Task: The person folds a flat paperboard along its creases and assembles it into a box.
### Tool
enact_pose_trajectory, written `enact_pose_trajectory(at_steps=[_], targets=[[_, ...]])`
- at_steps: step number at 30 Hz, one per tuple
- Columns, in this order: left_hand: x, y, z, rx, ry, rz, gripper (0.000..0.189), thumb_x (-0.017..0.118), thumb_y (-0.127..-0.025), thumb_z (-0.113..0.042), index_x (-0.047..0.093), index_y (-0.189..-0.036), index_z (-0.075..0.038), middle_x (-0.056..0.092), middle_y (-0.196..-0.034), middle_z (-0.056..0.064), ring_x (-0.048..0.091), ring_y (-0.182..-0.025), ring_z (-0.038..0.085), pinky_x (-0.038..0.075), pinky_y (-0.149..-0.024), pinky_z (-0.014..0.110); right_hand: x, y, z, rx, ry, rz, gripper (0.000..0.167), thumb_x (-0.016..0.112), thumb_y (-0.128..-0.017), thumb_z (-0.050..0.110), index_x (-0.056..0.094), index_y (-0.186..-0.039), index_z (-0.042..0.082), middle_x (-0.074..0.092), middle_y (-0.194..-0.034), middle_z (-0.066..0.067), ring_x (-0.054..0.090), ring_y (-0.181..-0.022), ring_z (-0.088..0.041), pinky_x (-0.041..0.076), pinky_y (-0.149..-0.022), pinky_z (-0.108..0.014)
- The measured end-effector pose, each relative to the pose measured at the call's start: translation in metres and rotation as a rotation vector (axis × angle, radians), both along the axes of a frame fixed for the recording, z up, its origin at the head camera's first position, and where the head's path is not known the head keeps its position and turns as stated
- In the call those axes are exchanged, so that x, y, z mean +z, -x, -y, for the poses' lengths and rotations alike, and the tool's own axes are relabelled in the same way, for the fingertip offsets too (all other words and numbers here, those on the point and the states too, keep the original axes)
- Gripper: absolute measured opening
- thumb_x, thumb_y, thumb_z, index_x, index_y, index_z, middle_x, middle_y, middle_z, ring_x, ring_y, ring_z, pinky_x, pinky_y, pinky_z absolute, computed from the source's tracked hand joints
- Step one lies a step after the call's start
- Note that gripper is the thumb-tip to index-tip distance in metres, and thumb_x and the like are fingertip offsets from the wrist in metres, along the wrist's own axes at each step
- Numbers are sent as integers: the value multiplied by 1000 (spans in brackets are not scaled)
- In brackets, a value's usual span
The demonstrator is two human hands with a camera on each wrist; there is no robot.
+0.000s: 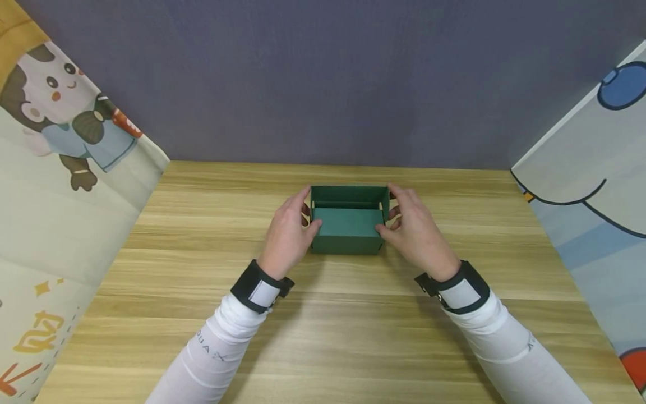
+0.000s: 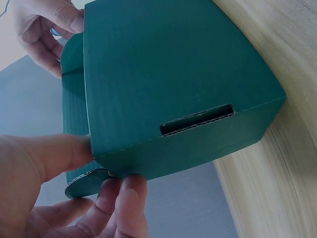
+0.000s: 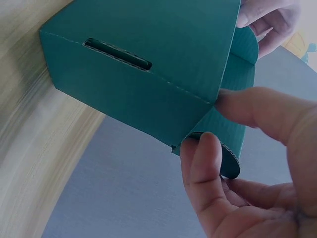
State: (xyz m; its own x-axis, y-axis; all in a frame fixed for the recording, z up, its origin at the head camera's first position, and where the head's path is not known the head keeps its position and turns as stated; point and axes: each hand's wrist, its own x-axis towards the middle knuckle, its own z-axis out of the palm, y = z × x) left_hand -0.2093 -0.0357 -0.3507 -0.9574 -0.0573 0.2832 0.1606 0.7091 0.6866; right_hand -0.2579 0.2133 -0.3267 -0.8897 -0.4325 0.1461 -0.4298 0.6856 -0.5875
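Note:
A small green cardboard box sits on the table between both hands, its lid raised at the back. My left hand grips the box's left corner, thumb on the near edge and fingers along the side. At the opposite corner, my right hand holds on in the same way. In the left wrist view, the fingers lie by a rounded side flap of the lid. The right wrist view shows a matching flap beside the fingertips. A narrow slot is cut at each lower side edge. The box's inside is mostly hidden.
The box rests on a wood-grain table, toward its far edge. A dark grey-blue panel rises behind it. Printed cartoon cloths hang along the left and right sides. Both wrists wear black straps.

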Motion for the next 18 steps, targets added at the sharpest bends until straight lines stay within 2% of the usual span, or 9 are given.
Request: enact_pose_trajectory(at_steps=[7,18], targets=[[1,13,-7,23,-20,7,71,73,-86,-11,38,-147,-8,59,-95,5,61,-75,12,53,-61,23,2,20,-5,32,-2,-12,84,76,-82,10,27,-150,5,48,-118,-14,61,-88,-20,56,-71,-31],[4,32,-18,66,-34,-8,65,74,-85,-11,42,-142,-5,61,-94,6,62,-75,14,53,-58,24,3,49,-13,64,-2,-35,84,77,-80,10,29,-149,4,48,-115,-12,62,-88,-20,55,-72,-32]])
